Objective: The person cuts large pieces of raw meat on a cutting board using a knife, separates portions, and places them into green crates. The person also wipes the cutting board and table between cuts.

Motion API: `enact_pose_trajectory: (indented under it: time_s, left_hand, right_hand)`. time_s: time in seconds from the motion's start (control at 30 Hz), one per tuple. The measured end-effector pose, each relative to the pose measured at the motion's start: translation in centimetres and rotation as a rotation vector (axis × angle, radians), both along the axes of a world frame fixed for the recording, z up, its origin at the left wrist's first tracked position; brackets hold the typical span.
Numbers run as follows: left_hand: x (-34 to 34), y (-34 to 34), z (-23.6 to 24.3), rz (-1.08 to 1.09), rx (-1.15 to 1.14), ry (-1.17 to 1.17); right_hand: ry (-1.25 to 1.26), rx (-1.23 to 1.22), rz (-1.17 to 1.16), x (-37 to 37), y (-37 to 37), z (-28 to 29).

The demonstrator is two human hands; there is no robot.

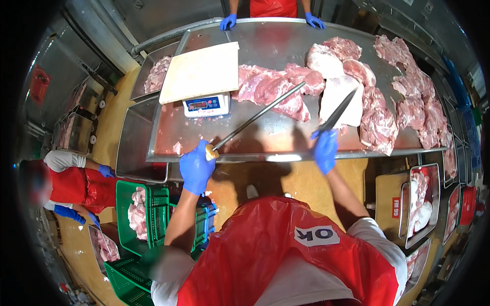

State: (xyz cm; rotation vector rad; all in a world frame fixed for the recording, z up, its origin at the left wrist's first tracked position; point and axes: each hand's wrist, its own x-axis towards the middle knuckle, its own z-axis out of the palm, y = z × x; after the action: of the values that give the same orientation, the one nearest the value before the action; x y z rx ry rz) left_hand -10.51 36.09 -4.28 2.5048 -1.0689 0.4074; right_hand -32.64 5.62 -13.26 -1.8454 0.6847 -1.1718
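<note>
In blue gloves, both my hands are closed at the near edge of a steel table (224,151). My left hand (196,168) grips a sharpening steel (260,112) by its yellowish handle, its rod slanting up and right over the table. My right hand (325,151) holds a knife (339,111), the blade tilted up and right above a pale slab of meat (334,89). Rod and blade are apart. Behind the rod lies a row of pink meat cuts (270,87). Right of the knife, more cuts (378,122) are heaped.
A scale (206,105) carrying a white board (201,71) stands on the table's left. More meat (416,97) lines the right side. Green crates (127,217) are beside my left arm, a meat tray (434,204) at right. Co-workers stand across the table (273,7) and at left (71,183).
</note>
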Motion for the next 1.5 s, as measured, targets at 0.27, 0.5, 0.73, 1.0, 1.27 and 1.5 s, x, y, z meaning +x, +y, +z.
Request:
enact_pose_trajectory:
  time_s: [0.27, 0.5, 0.73, 1.0, 1.27, 1.5]
  left_hand:
    - [0.1, -0.6, 8.3, -0.021, -0.113, -0.122]
    - [7.1, 9.4, -0.6, 0.174, -0.377, 0.277]
    - [8.8, 14.4, -17.2, 0.502, -0.814, 1.336]
    - [21.5, 11.8, -22.0, 0.426, 0.000, 0.359]
    - [12.5, -16.8, -19.4, -0.221, -0.270, 0.886]
    - [19.0, -34.7, -21.5, 0.492, -1.293, 1.277]
  right_hand:
    - [-0.817, 0.332, 0.369, 9.2, 2.0, 18.8]
    - [0.809, -0.693, 0.604, 0.1, 1.2, -1.8]
    - [0.043, 0.731, -0.132, -1.1, 1.4, -4.4]
    - [0.044, 0.724, -0.087, -0.3, -0.8, -5.2]
    - [0.324, 0.468, -0.126, 5.7, -12.1, -8.2]
    - [0.331, 0.098, -0.041, 15.0, -25.0, -10.0]
